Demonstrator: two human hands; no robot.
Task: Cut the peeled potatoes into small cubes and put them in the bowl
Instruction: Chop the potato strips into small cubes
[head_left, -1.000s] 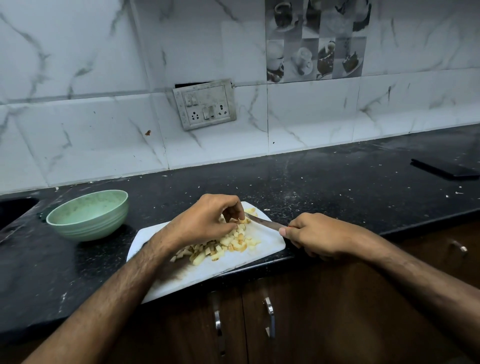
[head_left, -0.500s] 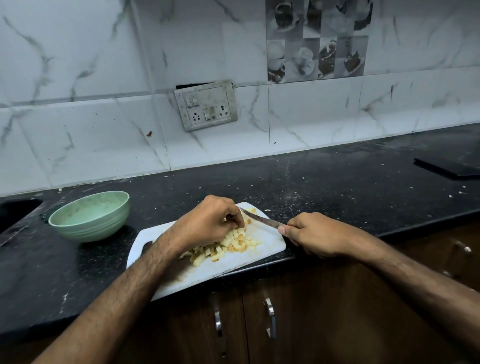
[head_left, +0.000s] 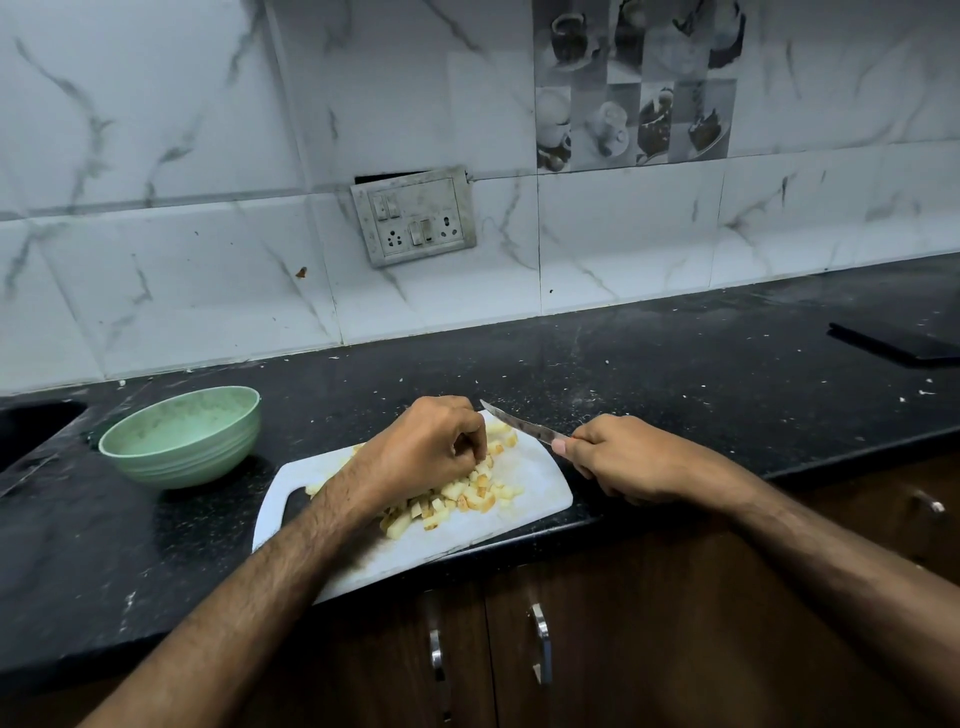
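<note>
Knife (head_left: 522, 427) now lifted in right hand (head_left: 626, 460), left hand (head_left: 423, 452) fingers curled on potato cubes (head_left: 467, 496)

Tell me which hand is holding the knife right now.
The right hand grips the knife, blade lifted over the white cutting board. The left hand instead rests curled on the potato cubes.

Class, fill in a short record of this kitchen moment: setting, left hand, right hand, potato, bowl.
setting: black countertop
left hand: curled over the potato cubes on the white cutting board
right hand: grips the knife, blade raised off the board
potato: diced, piled on the board
bowl: green bowl, left of the board, no cubes visible inside
</note>
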